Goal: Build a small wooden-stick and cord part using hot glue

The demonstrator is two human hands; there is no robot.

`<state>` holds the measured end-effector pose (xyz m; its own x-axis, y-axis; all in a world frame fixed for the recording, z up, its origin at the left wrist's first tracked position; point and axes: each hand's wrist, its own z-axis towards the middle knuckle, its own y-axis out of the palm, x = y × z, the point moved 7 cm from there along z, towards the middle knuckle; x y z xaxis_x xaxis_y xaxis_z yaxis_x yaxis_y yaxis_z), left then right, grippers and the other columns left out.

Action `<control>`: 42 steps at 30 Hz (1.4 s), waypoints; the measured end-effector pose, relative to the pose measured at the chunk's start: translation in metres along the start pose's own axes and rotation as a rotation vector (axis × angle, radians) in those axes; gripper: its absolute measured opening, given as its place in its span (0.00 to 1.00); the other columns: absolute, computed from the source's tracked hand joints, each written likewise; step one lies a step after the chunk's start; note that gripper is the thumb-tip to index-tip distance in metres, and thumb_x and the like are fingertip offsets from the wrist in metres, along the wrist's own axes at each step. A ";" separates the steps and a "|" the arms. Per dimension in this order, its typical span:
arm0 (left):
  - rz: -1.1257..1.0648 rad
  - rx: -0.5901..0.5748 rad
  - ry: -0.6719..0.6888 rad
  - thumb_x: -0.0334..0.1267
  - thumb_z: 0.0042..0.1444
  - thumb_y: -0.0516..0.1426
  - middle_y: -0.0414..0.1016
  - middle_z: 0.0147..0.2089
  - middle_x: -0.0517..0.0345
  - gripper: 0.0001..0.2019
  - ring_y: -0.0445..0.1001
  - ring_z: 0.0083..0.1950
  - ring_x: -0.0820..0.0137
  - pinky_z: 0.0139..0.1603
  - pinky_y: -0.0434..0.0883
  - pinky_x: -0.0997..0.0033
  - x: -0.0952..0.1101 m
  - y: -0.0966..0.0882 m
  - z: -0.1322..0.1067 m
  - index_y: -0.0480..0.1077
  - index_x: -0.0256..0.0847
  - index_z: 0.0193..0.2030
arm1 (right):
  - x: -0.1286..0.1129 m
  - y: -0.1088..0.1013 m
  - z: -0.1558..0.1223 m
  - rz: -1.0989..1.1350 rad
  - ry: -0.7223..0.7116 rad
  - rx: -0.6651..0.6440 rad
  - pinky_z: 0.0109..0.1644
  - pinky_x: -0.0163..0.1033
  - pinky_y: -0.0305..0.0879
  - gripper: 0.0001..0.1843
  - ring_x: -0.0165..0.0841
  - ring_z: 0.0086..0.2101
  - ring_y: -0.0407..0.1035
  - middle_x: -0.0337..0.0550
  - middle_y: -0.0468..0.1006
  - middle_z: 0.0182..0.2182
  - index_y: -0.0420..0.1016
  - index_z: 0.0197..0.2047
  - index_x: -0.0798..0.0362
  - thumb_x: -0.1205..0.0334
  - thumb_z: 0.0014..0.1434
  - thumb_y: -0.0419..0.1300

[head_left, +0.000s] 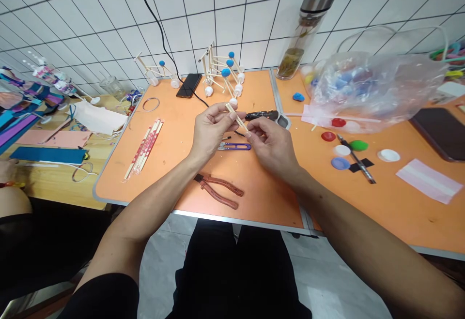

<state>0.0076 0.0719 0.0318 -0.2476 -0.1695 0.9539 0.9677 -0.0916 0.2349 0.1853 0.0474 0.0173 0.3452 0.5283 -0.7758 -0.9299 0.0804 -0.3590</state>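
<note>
Our forearms reach across the orange surface to our left hand and right hand, both pinching thin wooden sticks between them, just above purple-handled thread snips.

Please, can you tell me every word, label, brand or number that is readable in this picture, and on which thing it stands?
No word, brand or number can be read clearly.
Red print on the wrappers of the wooden chopsticks: too small to read.
Colourful print on the packet at the far left: too blurred to read.
</note>
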 end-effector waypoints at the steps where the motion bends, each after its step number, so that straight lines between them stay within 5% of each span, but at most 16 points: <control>1: -0.002 0.000 0.001 0.53 0.56 0.82 0.94 0.48 0.49 0.24 0.94 0.54 0.57 0.51 0.89 0.65 0.000 0.000 0.000 0.83 0.42 0.50 | 0.000 0.000 0.000 0.001 0.000 0.000 0.44 0.46 0.69 0.02 0.39 0.38 0.75 0.40 0.81 0.37 0.76 0.41 0.46 0.63 0.68 0.64; 27: 0.037 0.109 -0.051 0.48 0.62 0.79 0.94 0.46 0.51 0.16 0.94 0.51 0.60 0.50 0.89 0.66 -0.002 -0.006 -0.002 0.82 0.44 0.45 | -0.002 0.003 0.001 0.012 0.093 -0.024 0.45 0.46 0.73 0.01 0.39 0.39 0.77 0.42 0.84 0.38 0.79 0.43 0.47 0.62 0.67 0.65; 42: -0.003 0.102 -0.055 0.47 0.59 0.79 0.93 0.44 0.53 0.16 0.94 0.53 0.60 0.57 0.86 0.65 -0.009 -0.003 -0.002 0.81 0.44 0.45 | -0.002 0.003 0.004 0.104 0.195 -0.029 0.45 0.45 0.75 0.09 0.38 0.38 0.79 0.43 0.89 0.39 0.85 0.45 0.48 0.52 0.69 0.70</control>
<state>0.0072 0.0712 0.0222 -0.2499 -0.1154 0.9614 0.9675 0.0091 0.2526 0.1810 0.0499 0.0193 0.2684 0.3591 -0.8939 -0.9587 0.0084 -0.2844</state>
